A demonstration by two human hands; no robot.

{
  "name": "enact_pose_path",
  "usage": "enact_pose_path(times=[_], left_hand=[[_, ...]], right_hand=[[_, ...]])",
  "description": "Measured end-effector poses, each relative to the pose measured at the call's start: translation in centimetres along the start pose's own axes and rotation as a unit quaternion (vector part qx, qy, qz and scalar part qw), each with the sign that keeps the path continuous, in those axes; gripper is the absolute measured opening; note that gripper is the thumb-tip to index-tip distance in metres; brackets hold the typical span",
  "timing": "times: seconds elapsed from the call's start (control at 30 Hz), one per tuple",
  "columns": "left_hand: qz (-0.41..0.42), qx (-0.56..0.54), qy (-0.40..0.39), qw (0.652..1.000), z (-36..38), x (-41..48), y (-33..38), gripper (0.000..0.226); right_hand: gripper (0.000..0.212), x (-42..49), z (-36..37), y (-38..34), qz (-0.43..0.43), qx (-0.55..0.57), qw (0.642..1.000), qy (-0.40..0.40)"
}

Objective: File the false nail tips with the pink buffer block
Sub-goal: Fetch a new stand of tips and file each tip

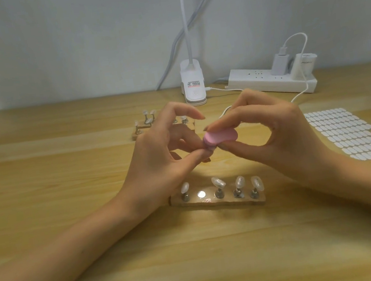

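Note:
My right hand [271, 133] pinches the pink buffer block [221, 137] between thumb and fingers, above the middle of the table. My left hand [158, 158] pinches a small nail tip stand [209, 149] right under the block's left end; the block touches it, and the tip itself is mostly hidden. Below the hands lies a wooden holder strip [217, 201] with several clear false nail tips [219, 182] on metal pegs and one bare round magnet [201, 194]. A second wooden holder [139, 132] with more tips sits behind my left hand.
A white clip lamp [192, 83] stands at the table's back edge, a white power strip [271, 79] with chargers and cables to its right. A sheet of white oval stickers [345, 133] lies at the right. The wooden table [66, 181] ends at a pale wall.

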State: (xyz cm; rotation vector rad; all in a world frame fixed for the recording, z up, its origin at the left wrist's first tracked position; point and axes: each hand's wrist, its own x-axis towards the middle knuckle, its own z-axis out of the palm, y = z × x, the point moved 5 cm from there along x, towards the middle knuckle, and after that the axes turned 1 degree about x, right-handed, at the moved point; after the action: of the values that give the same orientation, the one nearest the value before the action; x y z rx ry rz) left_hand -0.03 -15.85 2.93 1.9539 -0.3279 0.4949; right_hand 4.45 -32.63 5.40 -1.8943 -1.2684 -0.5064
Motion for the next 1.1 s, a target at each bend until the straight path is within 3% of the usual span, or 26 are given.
enact_pose_path(times=[0.1, 0.4, 0.47, 0.6, 0.73, 0.83, 0.97, 1.1], left_hand=[[-0.026, -0.032, -0.011, 0.999, -0.1, 0.2, -0.4, 0.045], [-0.018, -0.055, -0.024, 0.998, 0.0, 0.4, -0.5, 0.047], [-0.006, -0.05, -0.027, 0.998, 0.0, 0.4, -0.4, 0.046], [-0.005, -0.035, -0.017, 0.999, -0.1, 0.4, -0.4, 0.046], [0.017, -0.031, -0.027, 0.999, 0.1, 0.3, -0.2, 0.043], [0.013, -0.023, -0.02, 0.999, 0.1, 0.3, 0.0, 0.046], [0.025, -0.026, -0.025, 0.999, 0.1, 0.2, 0.1, 0.045], [0.018, -0.019, -0.017, 1.0, 0.0, 0.2, 0.0, 0.047]], right_hand=[[0.021, 0.1, -0.1, 0.3, 0.022, 0.022, 0.999, 0.007], [0.021, 0.0, 0.6, -0.6, -0.018, 0.013, 1.0, -0.015], [0.019, 0.0, 0.9, -1.0, -0.046, -0.002, 0.999, -0.019], [0.017, 0.2, 0.3, -0.2, -0.002, 0.008, 1.0, -0.009], [0.018, 0.1, 0.6, -0.8, -0.047, -0.008, 0.999, -0.013], [0.018, 0.1, 0.2, -0.2, -0.013, 0.007, 1.0, -0.002], [0.019, 0.1, 0.8, -0.9, -0.046, -0.014, 0.999, -0.011], [0.02, 0.2, 0.2, -0.5, -0.021, 0.0, 1.0, -0.003]])
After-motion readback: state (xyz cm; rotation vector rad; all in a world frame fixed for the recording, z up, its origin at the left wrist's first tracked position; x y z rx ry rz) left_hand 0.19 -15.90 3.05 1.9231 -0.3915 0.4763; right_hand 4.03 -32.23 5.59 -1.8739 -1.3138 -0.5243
